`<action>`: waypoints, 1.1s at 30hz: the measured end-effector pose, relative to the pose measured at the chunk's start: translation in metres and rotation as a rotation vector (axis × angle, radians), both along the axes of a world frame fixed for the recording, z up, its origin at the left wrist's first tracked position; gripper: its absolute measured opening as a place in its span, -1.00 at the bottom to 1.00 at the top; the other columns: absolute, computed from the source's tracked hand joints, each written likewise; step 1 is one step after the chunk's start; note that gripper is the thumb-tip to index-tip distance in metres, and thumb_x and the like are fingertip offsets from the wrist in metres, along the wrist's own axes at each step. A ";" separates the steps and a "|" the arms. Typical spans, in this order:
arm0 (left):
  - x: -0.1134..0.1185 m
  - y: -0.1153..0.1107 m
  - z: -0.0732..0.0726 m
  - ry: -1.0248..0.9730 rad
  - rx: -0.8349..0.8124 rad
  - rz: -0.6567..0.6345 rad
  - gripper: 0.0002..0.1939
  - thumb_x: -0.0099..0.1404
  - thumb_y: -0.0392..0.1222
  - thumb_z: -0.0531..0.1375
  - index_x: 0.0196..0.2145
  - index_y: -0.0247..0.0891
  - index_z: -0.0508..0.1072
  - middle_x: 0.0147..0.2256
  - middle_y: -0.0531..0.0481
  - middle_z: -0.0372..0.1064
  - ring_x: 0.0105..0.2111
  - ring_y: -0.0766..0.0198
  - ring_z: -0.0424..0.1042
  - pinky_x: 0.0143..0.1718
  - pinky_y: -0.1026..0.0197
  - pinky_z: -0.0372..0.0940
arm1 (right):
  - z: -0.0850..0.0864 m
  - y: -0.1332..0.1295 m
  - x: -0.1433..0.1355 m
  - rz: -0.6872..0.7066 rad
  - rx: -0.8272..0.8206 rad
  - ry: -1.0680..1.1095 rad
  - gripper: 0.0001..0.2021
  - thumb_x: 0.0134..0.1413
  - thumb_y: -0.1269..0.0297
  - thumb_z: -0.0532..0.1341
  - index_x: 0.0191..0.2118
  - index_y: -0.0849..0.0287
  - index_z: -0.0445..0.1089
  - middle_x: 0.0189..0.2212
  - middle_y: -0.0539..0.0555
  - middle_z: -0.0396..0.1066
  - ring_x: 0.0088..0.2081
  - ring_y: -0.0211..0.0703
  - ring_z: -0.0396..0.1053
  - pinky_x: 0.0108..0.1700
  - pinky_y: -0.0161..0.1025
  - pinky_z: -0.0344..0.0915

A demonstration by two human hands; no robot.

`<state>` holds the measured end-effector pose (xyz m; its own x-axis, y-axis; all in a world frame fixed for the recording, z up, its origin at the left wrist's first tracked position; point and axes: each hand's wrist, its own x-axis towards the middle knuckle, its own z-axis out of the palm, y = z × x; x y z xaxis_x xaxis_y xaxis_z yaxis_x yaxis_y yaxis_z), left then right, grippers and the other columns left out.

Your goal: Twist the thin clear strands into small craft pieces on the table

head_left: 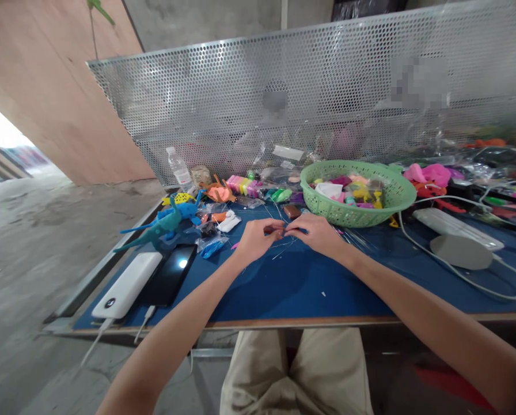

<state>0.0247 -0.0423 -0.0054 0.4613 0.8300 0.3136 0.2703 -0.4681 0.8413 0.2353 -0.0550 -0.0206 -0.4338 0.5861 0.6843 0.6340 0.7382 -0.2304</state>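
Observation:
My left hand [260,237] and my right hand [316,235] meet over the middle of the blue table [266,288]. Both have their fingertips pinched together, almost touching each other. What lies between them is too small to make out. Thin pale strands [279,251] show on the table just below the fingers. Behind the fingertips sits a small brown block [291,211]. A white piece [229,221] and a blue piece in clear plastic [212,248] lie left of my left hand.
A green basket [357,216] of colourful pieces stands behind my right hand. Toy dinosaurs [158,225], a white power bank [128,285] and a black phone [171,276] are at left. A white cable [407,236] loops at right. Perforated metal panel [223,98] borders the back.

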 end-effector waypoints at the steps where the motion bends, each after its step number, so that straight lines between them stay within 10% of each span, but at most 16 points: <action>1: 0.000 -0.001 0.001 0.009 0.012 0.004 -0.79 0.23 -0.31 0.25 -0.16 -0.27 0.58 -0.25 -0.06 0.60 -0.28 0.21 0.59 -0.15 0.18 0.47 | 0.000 0.000 0.000 -0.002 -0.002 0.005 -0.84 0.27 0.23 0.23 -0.28 0.10 0.55 -0.35 0.04 0.60 -0.27 -0.11 0.51 -0.16 -0.17 0.36; 16: 0.001 -0.007 0.003 0.126 0.213 -0.010 -0.79 0.30 -0.27 0.20 -0.16 -0.21 0.61 -0.21 -0.04 0.59 -0.24 0.22 0.55 -0.20 0.24 0.44 | 0.011 -0.009 -0.004 -0.018 -0.277 0.192 -0.86 0.15 0.19 0.32 -0.35 0.09 0.59 -0.40 0.02 0.58 -0.36 -0.13 0.50 -0.27 -0.22 0.36; 28: -0.003 0.006 -0.002 -0.217 -0.455 -0.190 -0.56 0.16 -0.22 0.35 0.01 -0.36 0.53 -0.12 -0.17 0.55 -0.24 0.25 0.54 -0.12 0.17 0.44 | 0.008 -0.006 -0.004 0.074 -0.150 0.037 -0.82 0.29 0.22 0.19 -0.26 0.16 0.51 -0.31 0.11 0.55 -0.26 -0.10 0.46 -0.16 -0.16 0.34; 33: -0.005 0.002 0.006 -0.032 -0.230 -0.180 -0.64 0.32 -0.04 0.24 -0.05 -0.33 0.57 -0.35 -0.08 0.54 -0.41 0.34 0.47 -0.43 0.36 0.34 | 0.002 -0.003 -0.002 0.096 -0.104 0.002 -0.81 0.33 0.23 0.15 -0.21 0.14 0.49 -0.29 0.12 0.53 -0.24 -0.09 0.44 -0.15 -0.16 0.33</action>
<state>0.0193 -0.0407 0.0003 0.6004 0.7867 0.1435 0.1721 -0.3024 0.9375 0.2331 -0.0579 -0.0187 -0.4900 0.6102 0.6225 0.5614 0.7672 -0.3102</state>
